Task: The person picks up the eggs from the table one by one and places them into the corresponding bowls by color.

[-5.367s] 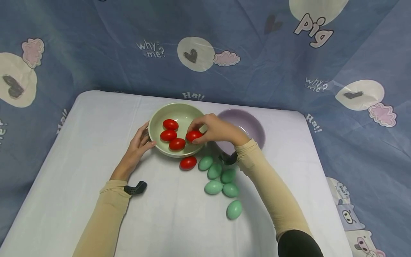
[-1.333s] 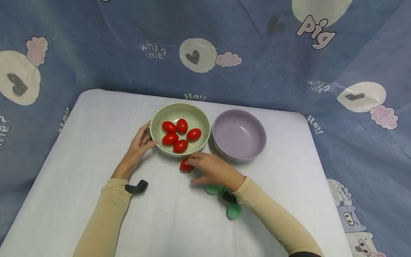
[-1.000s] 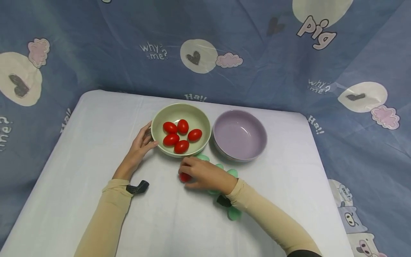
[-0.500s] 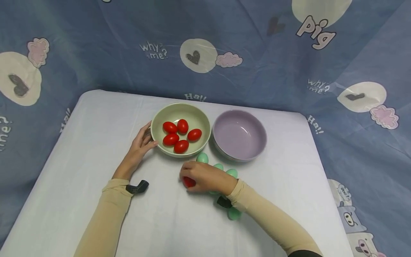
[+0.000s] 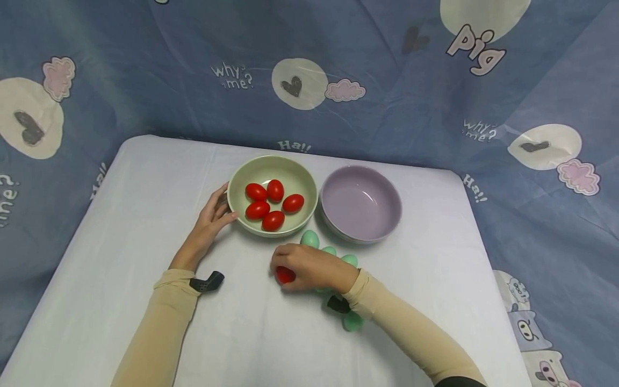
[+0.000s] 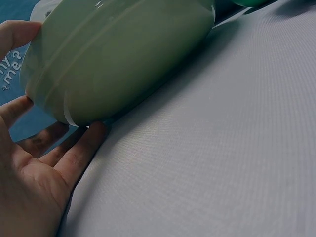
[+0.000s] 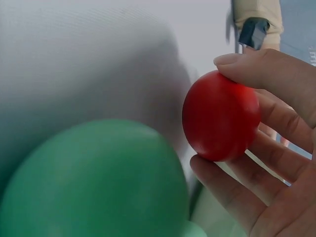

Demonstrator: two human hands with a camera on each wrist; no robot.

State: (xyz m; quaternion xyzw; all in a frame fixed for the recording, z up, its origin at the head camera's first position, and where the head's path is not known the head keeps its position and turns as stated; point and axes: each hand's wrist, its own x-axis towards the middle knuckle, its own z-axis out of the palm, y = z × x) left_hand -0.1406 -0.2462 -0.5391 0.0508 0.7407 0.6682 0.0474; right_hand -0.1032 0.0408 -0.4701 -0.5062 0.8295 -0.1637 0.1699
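My left hand (image 5: 205, 228) holds the side of a light green bowl (image 5: 309, 223), the thumb at the near rim and the fingers spread round the outer wall. The left wrist view shows the fingertips on the bowl's wall (image 6: 123, 69). Several red eggs (image 5: 273, 220) lie inside this bowl. My right hand (image 5: 311, 267) pinches another red egg (image 5: 284, 274) between thumb and fingers, in front of the bowl. In the right wrist view, the red egg (image 7: 221, 118) sits at the fingertips, with a green egg (image 7: 98, 182) close to the camera.
Several green eggs (image 5: 310, 238) lie on the white table around my right hand, some partly hidden under the hand and wrist. A purple bowl (image 5: 360, 204) with nothing in it stands right of the green bowl. Behind hangs a blue printed cloth (image 5: 193, 107).
My right hand has let go of a red egg in the green bowl, come back to the table and taken hold of another red egg. The left hand has stayed at the bowl.
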